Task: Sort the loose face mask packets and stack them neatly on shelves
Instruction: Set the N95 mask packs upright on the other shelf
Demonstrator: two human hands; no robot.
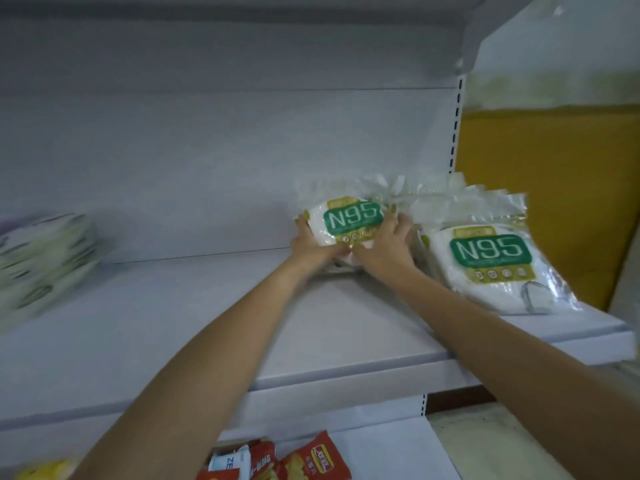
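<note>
A stack of white N95 mask packets (349, 220) with green labels stands at the back of the white shelf (207, 323), right of centre. My left hand (308, 242) grips its left side and my right hand (388, 244) grips its right side, thumbs near the front edge. A second pile of N95 packets (491, 261) leans toward me at the shelf's right end, just right of my right hand.
A blurred stack of pale packets (45, 258) sits at the shelf's left end. Red snack packets (308, 459) and a white-blue packet (230, 464) lie on the lower shelf. A slotted upright (456, 126) and a yellow-brown wall (547, 188) lie to the right.
</note>
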